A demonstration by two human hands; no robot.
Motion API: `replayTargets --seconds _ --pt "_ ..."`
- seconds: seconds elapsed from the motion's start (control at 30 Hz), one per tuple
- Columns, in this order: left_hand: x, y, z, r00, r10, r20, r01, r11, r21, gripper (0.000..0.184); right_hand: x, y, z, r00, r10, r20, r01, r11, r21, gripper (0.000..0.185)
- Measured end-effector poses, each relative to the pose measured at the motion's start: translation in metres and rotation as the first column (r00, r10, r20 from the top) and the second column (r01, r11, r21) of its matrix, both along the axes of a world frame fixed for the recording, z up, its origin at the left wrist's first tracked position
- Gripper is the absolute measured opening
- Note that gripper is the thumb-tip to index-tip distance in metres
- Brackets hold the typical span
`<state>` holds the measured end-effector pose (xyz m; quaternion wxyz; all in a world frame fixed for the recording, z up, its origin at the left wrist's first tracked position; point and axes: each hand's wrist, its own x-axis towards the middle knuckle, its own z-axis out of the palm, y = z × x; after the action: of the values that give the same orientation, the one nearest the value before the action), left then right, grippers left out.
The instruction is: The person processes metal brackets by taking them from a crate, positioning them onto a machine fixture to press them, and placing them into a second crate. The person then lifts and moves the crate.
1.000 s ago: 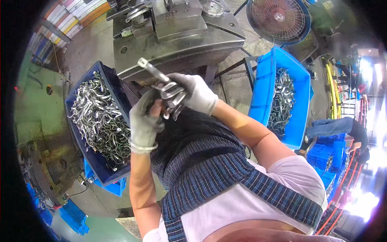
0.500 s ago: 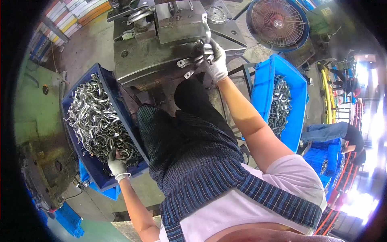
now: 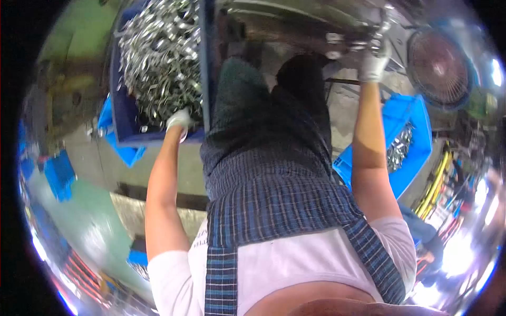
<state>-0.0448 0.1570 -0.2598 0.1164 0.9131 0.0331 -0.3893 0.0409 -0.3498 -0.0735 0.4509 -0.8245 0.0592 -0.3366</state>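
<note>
Curved shiny metal pieces (image 3: 163, 58) fill a dark blue bin (image 3: 126, 138) at the upper left. My left hand (image 3: 181, 120), in a white glove, reaches among the pieces at the bin's near edge; its fingers are hidden. At the upper right, my gloved right hand (image 3: 375, 64) is closed round several metal pieces (image 3: 377, 42), which stick out above it and to its left. These held pieces are blurred and lie beside the edge of the dark metal machine table (image 3: 284, 21).
A light blue bin (image 3: 421, 131) with more metal pieces stands at the right, below a round fan (image 3: 440, 66). Another person (image 3: 427, 237) is at the far right. Blue crates (image 3: 59, 175) lie at the far left.
Over the last second my left hand has left my right hand and gone down into the dark blue bin. My right hand has kept its metal pieces. The view has turned and shifted.
</note>
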Motion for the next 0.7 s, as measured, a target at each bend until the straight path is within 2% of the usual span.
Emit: replayTargets --seconds 0.03,0.07,0.1,0.13,0.17,0.2,0.23,0.27,0.3,0.37,0.4,0.43,0.47,0.53,0.57,0.6,0.63,0.7 --pt "0.005 -0.019 0.027 0.996 -0.085 -0.024 0.088 0.979 0.186 0.034 -0.006 0.01 0.017 0.991 -0.023 -0.131 0.048 0.981 0.187 0.047" --pt "0.006 -0.032 0.048 0.999 -0.048 -0.005 0.048 0.974 0.22 0.031 -0.005 -0.006 0.004 0.996 -0.007 0.083 -0.012 0.976 0.217 0.042" --pt "0.007 -0.036 0.061 1.0 -0.012 0.022 0.006 0.967 0.254 0.029 -0.016 0.021 0.039 0.995 -0.058 0.075 0.017 0.887 0.461 0.033" --pt "0.013 -0.028 0.061 0.972 -0.194 -0.129 0.224 0.932 0.285 0.034 -0.024 0.006 0.049 0.991 0.101 0.09 -0.128 0.916 0.38 0.026" --pt "0.01 -0.012 0.05 0.966 -0.243 -0.089 0.258 0.933 0.25 0.029 -0.031 0.0 0.064 0.963 0.246 0.11 -0.266 0.799 0.539 0.022" --pt "0.013 -0.004 0.049 0.962 -0.234 -0.143 0.26 0.944 0.203 0.026 -0.034 -0.023 0.052 0.991 0.052 0.125 -0.091 0.939 0.332 0.02" --pt "0.016 0.003 0.051 0.954 -0.229 -0.193 0.26 0.953 0.155 0.023 -0.034 0.003 0.073 0.943 0.105 0.316 -0.099 0.994 -0.034 0.031" --pt "0.017 0.002 0.08 0.922 -0.362 -0.134 0.373 0.925 0.067 0.019 -0.048 0.008 0.1 0.988 0.003 0.153 0.073 0.869 -0.49 0.035" --pt "0.021 0.02 0.063 0.909 -0.33 -0.253 0.298 0.941 -0.158 0.014 -0.044 0.0 0.102 0.951 0.12 0.286 0.064 0.828 -0.557 0.03" --pt "0.029 0.011 0.127 0.956 -0.109 -0.271 0.065 0.984 -0.166 0.013 -0.051 0.008 0.109 0.944 0.071 0.321 0.097 0.873 -0.477 0.026" --pt "0.028 0.02 0.136 0.946 0.068 -0.317 -0.167 0.94 -0.297 0.014 -0.056 0.008 0.103 0.97 0.066 0.233 -0.032 0.988 -0.149 0.028" --pt "0.026 0.028 0.14 0.897 0.228 -0.379 -0.383 0.829 -0.408 0.016 -0.062 0.007 0.096 0.985 0.092 0.145 -0.121 0.971 0.207 0.031" --pt "0.021 0.039 0.131 0.887 0.268 -0.377 -0.442 0.734 -0.517 0.018 -0.067 0.016 0.079 0.984 0.176 0.039 -0.179 0.929 0.325 0.032" --pt "0.011 0.041 0.143 0.85 0.39 -0.355 -0.527 0.642 -0.557 0.022 -0.078 0.033 0.045 0.927 0.335 -0.169 -0.193 0.813 0.55 0.035" --pt "0.008 0.043 0.147 0.826 0.447 -0.344 -0.562 0.591 -0.579 0.024 -0.086 0.054 0.01 0.886 0.447 -0.127 -0.21 0.63 0.748 0.035" --pt "0.006 0.05 0.138 0.793 0.517 -0.323 -0.606 0.604 -0.518 0.027 -0.091 0.081 -0.006 0.839 0.541 -0.058 -0.199 0.403 0.893 0.035" --pt "0.004 0.051 0.143 0.753 0.556 -0.351 -0.643 0.508 -0.573 0.028 -0.088 0.123 0.014 0.728 0.651 -0.215 -0.343 0.618 0.707 0.032" --pt "-0.007 0.043 0.163 0.668 0.613 -0.421 -0.689 0.298 -0.661 0.029 -0.083 0.196 0.041 0.37 0.84 -0.397 -0.562 0.543 0.625 0.034"
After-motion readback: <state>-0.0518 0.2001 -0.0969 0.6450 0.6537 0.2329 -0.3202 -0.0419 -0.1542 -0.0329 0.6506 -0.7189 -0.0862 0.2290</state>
